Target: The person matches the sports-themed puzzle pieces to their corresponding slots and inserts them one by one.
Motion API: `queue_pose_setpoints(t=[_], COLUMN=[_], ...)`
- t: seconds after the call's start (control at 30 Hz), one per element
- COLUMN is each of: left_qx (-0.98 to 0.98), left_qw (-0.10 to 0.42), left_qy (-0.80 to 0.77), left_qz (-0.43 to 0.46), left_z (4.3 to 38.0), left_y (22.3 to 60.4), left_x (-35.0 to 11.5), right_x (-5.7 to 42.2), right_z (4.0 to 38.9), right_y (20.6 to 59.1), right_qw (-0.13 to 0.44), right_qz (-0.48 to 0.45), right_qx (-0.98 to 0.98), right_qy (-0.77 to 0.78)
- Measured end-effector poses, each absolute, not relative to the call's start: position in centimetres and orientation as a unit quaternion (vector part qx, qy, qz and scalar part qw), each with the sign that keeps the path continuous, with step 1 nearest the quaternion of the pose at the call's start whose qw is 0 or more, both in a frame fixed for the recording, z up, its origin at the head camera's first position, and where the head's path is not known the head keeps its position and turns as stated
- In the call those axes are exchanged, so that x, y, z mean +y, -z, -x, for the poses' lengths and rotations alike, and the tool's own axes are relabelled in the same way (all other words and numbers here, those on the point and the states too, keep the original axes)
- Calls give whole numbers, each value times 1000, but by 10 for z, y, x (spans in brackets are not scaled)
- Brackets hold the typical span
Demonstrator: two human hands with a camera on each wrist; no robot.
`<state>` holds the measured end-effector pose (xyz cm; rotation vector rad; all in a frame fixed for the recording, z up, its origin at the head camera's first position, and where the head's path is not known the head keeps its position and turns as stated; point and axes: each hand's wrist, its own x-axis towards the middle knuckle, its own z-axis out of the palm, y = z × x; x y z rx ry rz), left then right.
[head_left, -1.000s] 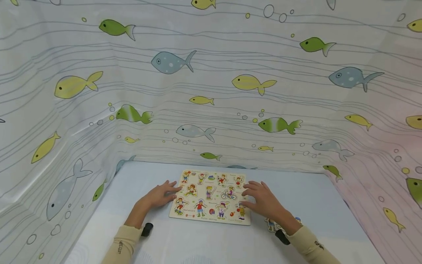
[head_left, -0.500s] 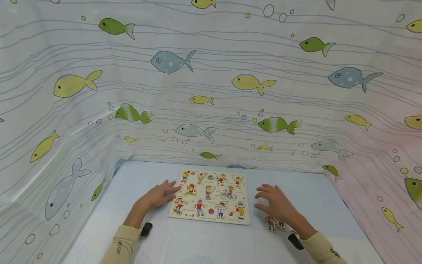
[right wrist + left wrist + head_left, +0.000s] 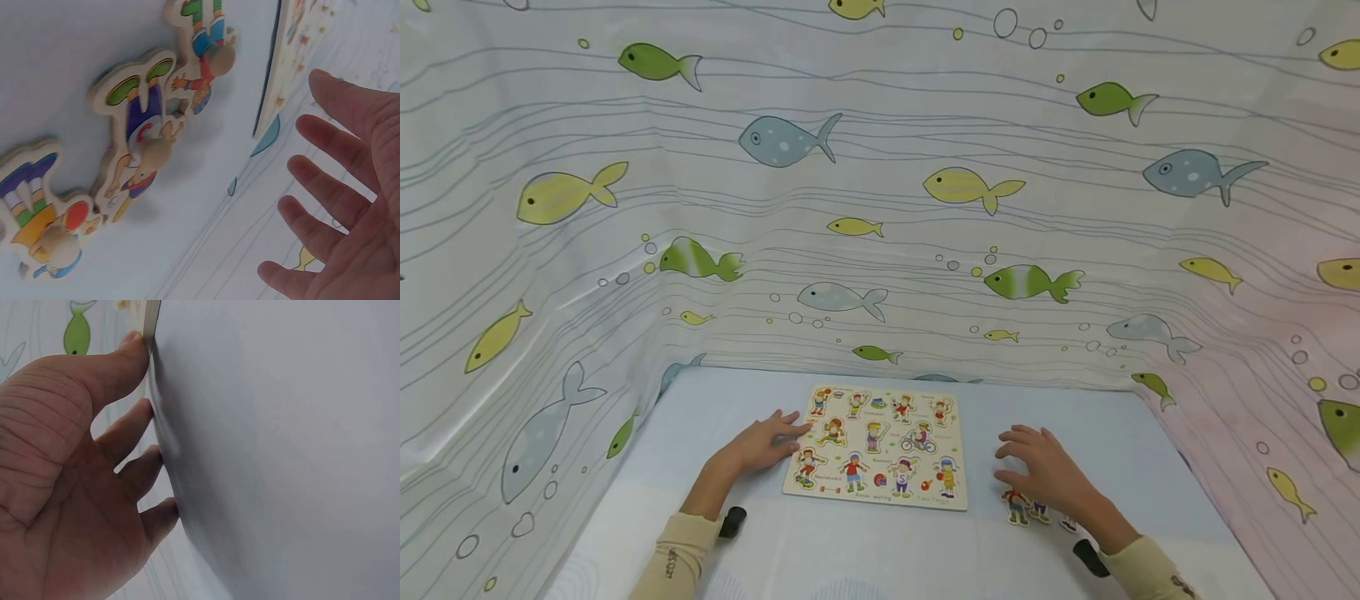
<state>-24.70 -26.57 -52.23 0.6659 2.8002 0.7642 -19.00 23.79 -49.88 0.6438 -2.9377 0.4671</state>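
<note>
A pale wooden puzzle board [image 3: 850, 450] lies on the table, printed with several children playing sports. My left hand [image 3: 767, 442] rests at its left side; in the left wrist view the thumb [image 3: 125, 362] reaches the board's edge [image 3: 152, 319] and the fingertips touch the table. My right hand [image 3: 1045, 467] hovers right of the board with fingers spread, holding nothing. Beneath it lie knobbed wooden puzzle pieces, partly hidden by the hand in the head view: one in purple trousers [image 3: 144, 119], one with blue shorts [image 3: 203, 81], one in a yellow top [image 3: 37, 231].
The table [image 3: 880, 550] has a pale blue and white covering. Fish-patterned sheeting [image 3: 880, 250] hangs at the back and both sides. A black wrist device [image 3: 733, 522] sits at the left cuff and another [image 3: 1090, 558] at the right.
My right hand has left the board's right edge and moved right, over the loose puzzle pieces. The child figures at that edge are now uncovered. My left hand has stayed in place.
</note>
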Motion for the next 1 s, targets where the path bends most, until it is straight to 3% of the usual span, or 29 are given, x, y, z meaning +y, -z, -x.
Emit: queue_pose_setpoints(t=[0.67, 1.0], left_qx=[938, 938], left_qw=[87, 87], left_qy=[-252, -249], left_qz=[-223, -225], left_z=[246, 247], left_y=[518, 517], left_x=[-264, -264], right_x=[254, 260], right_z=[175, 170], right_y=[511, 517], right_qw=[21, 36], right_qz=[-202, -210], right_qx=[-967, -965], right_qy=[-152, -155])
